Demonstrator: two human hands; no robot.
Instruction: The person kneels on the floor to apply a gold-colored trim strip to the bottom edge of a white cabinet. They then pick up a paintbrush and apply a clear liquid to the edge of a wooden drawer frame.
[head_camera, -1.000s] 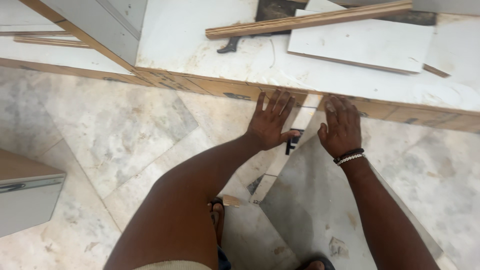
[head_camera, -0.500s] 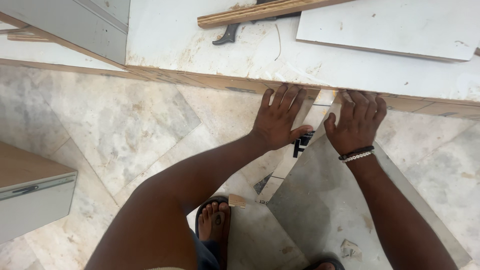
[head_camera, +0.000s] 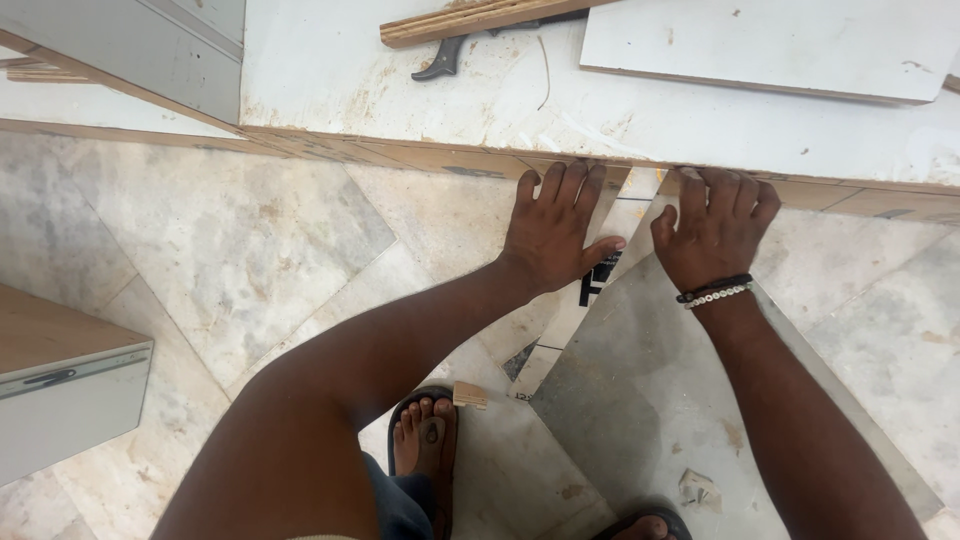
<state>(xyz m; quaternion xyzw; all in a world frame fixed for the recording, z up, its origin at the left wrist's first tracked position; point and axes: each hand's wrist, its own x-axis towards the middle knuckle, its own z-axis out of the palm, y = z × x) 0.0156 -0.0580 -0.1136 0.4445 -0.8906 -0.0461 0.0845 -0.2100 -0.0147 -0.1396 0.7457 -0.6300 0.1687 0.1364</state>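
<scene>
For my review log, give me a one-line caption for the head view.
Left hand and right hand press a grey panel up against the edge of a white workbench.

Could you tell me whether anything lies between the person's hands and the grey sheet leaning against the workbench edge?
Nothing visible does. The left hand and the right hand both rest flat on the grey sheet, fingers up at the workbench edge. The saw and wooden strip lie on top, well clear.

Grey laminate sheet (head_camera: 640, 400) leans tilted vs. white board's edge (head_camera: 420, 155).
</scene>
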